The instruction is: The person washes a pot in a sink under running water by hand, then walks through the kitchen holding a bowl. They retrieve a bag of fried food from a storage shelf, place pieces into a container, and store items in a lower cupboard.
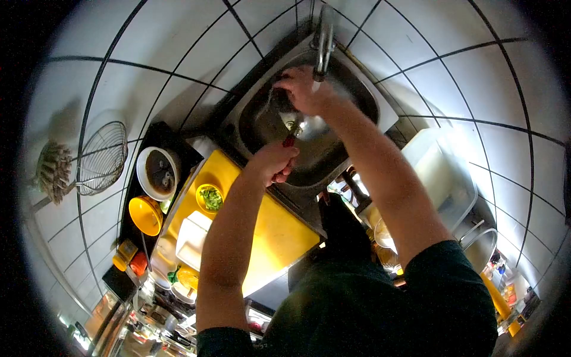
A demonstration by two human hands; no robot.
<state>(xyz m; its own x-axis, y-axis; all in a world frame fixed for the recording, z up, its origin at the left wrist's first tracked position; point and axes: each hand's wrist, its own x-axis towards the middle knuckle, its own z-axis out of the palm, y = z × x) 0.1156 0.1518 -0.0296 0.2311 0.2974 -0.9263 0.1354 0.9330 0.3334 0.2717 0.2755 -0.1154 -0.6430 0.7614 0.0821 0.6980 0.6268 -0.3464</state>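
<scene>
Under the faucet [324,44], my right hand [306,89] is in the metal sink [333,154], with its fingers curled toward a dark patch; what they hold, if anything, is too blurred to tell. Water runs onto this hand. My left hand [276,162], at the sink's front left edge, is closed around the red handle [289,140] of a tool. The tool's far end points into the basin, below my right hand, and its shape is hard to make out.
Left of the sink lies a yellow board [279,229] bearing a yellow bowl of chopped greens [210,197] and a white container [192,239]. Beyond are a white bowl of dark liquid [158,174] and a yellow bowl [146,215]. A translucent tub [440,172] stands at the right.
</scene>
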